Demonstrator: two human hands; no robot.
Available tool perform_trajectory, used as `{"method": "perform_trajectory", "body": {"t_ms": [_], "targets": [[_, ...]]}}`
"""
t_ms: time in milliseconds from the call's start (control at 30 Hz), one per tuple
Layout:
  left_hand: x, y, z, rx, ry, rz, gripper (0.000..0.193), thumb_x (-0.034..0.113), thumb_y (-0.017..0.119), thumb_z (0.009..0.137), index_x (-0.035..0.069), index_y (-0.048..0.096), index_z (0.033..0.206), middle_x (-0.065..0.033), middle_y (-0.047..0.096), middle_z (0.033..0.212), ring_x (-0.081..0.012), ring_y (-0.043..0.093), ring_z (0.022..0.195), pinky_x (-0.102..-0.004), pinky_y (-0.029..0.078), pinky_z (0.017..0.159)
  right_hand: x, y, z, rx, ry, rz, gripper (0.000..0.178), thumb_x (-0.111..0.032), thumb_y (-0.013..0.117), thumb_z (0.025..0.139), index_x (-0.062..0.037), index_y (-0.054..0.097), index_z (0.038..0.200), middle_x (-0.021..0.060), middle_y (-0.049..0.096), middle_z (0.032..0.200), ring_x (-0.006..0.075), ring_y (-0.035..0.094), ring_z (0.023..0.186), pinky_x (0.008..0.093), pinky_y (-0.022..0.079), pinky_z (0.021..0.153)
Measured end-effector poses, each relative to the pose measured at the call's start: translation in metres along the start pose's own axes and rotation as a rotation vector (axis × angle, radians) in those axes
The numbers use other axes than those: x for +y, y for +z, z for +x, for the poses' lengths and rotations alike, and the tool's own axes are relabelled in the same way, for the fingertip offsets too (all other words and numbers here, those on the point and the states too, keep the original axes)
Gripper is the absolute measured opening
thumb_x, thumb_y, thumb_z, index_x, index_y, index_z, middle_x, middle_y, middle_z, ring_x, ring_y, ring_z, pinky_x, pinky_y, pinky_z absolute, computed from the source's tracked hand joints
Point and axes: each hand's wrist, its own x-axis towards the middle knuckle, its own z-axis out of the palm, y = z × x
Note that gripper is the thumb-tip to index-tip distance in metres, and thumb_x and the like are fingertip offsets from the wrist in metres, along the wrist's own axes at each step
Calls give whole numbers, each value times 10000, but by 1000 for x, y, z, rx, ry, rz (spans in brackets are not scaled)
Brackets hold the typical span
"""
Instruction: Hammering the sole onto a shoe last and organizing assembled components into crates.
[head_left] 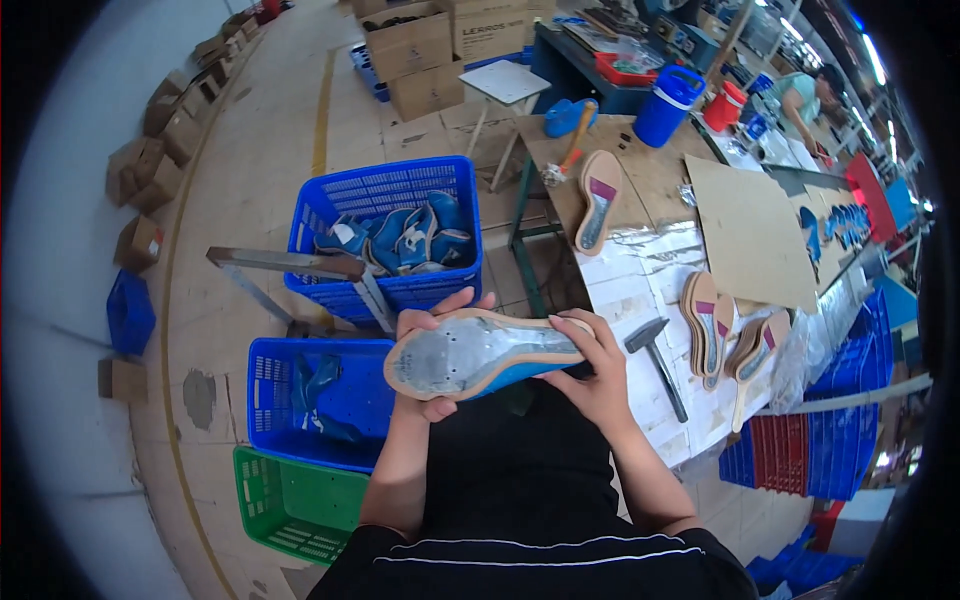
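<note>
A blue shoe (470, 352) is held between my two hands, its underside turned up. The bottom is grey with small dark marks and a tan rim, and the blue side shows below. My left hand (415, 321) is closed around the wide end at the left. At the narrow right end, my right hand (598, 378) grips with fingers on top and thumb below. To the right, a hammer (657, 368) lies on the table (632, 285). Beyond it are stacked shoe insoles (700, 318), with a second stack (757, 350) beside them. Another insole (599, 203) lies farther back.
Left of me, a blue basket (383, 295) holds several blue shoes; a metal stand (285, 262) is before it. Another blue basket (345, 400) and a green one (300, 500) are nearer. A blue cooler jug (668, 105) stands at the back. A person (800, 100) works far right.
</note>
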Motion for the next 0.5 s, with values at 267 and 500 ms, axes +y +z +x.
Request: {"method": "perform_trajectory", "body": {"t_ms": [267, 500], "targets": [[0, -8, 13, 36, -36, 27, 921, 422, 1002, 744, 223, 452, 1456, -253, 398, 1660, -540, 408, 1525, -673, 427, 1205, -10, -1, 19, -35, 78, -3, 720, -63, 962, 691, -58, 681, 1354, 160, 660, 1313, 364, 675, 1209, 416, 550, 1020], [3, -7, -8, -5, -38, -23, 896, 383, 1001, 754, 198, 448, 1435, -254, 422, 1633, -540, 410, 1524, -673, 419, 1209, -7, -3, 4, -97, 93, -12, 672, -96, 953, 733, -53, 647, 1329, 170, 659, 1264, 385, 675, 1159, 418, 559, 961]]}}
